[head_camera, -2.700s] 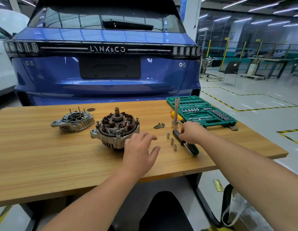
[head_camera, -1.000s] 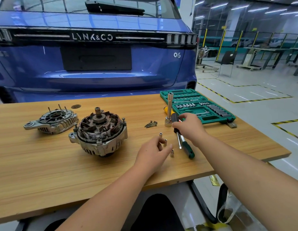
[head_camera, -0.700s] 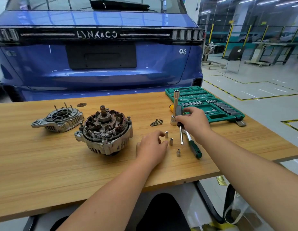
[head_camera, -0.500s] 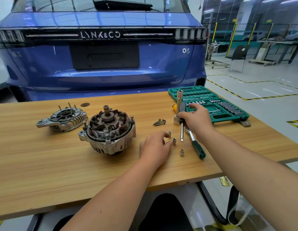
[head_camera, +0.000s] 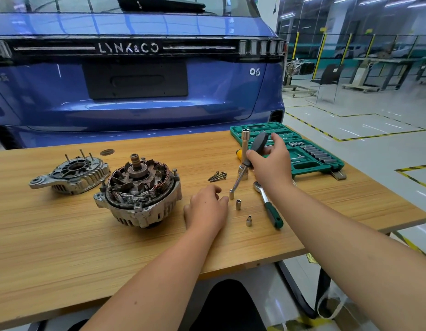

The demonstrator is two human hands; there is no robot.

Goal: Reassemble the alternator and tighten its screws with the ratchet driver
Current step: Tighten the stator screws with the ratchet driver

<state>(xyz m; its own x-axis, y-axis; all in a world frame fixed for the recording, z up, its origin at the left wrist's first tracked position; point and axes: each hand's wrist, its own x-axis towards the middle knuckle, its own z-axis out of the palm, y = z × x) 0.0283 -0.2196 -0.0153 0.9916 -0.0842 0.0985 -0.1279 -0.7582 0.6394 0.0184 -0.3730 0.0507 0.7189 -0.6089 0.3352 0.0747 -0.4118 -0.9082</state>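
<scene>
A: Right hand point(head_camera: 270, 168)?

B: Raised over the light wooden table point(head_camera: 64, 247), fingers curled round the black handle of a driver with a thin steel shaft point(head_camera: 251, 156). Handle end points up and away, shaft slants down-left, tip at or in a small silver socket standing upright point(head_camera: 231, 194). Can't tell if it's seated.

A: Left hand point(head_camera: 206, 207)?

B: Resting on the table, fingers loosely bent, fingertips just beside that same socket. Whether it pinches the socket or only touches it, I cannot tell.

A: Alternator?

B: In two pieces. Grey cast alternator body with exposed copper windings and a shaft sticking up point(head_camera: 139, 194) sits left of the left hand, near it, not touching. The separate grey finned end cover with studs pointing up point(head_camera: 70, 174) lies further left and a bit further back, close beside the body.

A: Screws?

B: Small heap of dark long screws point(head_camera: 217, 176) on the table, beyond the left hand.

A: Other tools?

B: Chrome ratchet wrench with a green grip point(head_camera: 268, 204) flat on the table under the right forearm. Two more small silver sockets point(head_camera: 238, 204) near it, standing apart. Tall chrome tube socket standing upright point(head_camera: 244, 154) behind the driver, something yellow-handled partly hidden beside it. Open green plastic socket case point(head_camera: 309, 161) at the far right table edge.

A: Background?

B: Rear of a blue car point(head_camera: 135, 91) right behind the table.
</scene>
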